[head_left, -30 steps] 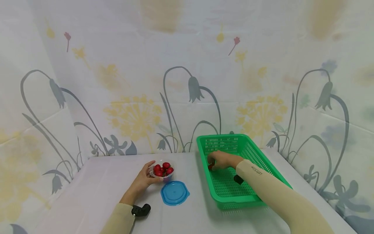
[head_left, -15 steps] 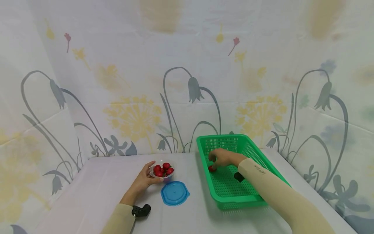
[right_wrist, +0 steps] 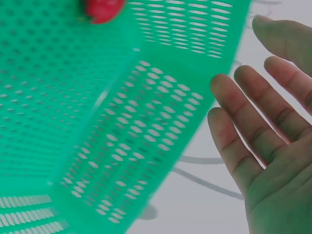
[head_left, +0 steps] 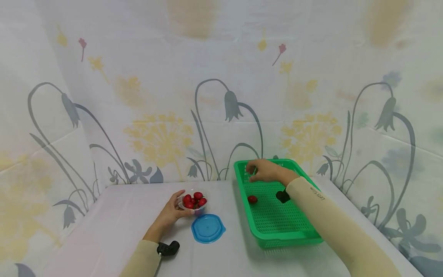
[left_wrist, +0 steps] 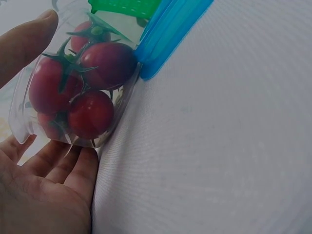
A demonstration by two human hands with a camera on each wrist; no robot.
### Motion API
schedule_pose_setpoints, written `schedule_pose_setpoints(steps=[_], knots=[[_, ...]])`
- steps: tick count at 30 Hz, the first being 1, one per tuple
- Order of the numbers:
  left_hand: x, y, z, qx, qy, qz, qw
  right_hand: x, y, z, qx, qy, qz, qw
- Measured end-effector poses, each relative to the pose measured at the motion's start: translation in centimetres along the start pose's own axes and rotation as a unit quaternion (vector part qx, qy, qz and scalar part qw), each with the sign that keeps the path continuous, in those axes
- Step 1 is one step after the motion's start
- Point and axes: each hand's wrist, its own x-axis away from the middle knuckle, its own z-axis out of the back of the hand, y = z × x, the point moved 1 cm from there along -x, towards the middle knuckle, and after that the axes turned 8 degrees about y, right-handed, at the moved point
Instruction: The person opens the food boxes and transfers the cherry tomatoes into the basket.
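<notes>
Probably to steady it, the left hand [head_left: 172, 209] grips the tub [head_left: 200, 212] of tomatoes [head_left: 197, 196]; the right hand [head_left: 265, 170] is spread above the basket [head_left: 277, 217].

The head view looks forward and down from well back, over table [head_left: 121, 219] and backdrop [head_left: 221, 54]; the left wrist view, tilted, looks from close by at tub [left_wrist: 20, 114] and lid [left_wrist: 173, 36], both shared with head; the right wrist view looks closely into the basket [right_wrist: 195, 63], also shared with head.
</notes>
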Motion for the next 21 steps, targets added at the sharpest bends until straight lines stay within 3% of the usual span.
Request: schedule_pose_setpoints(steps=[10, 21], knots=[[-0.1, -0.1, -0.2, 0.004, -0.001, -0.008, 1.0000, -3.0, -5.8, 1.1, 0.020, 0.023, 0.041, 0.999], [-0.1, -0.1, -0.1, 0.004, -0.002, -0.002, 1.0000, -6.1, -10.5, -2.2, 0.027, -0.004, 0.054, 0.998]])
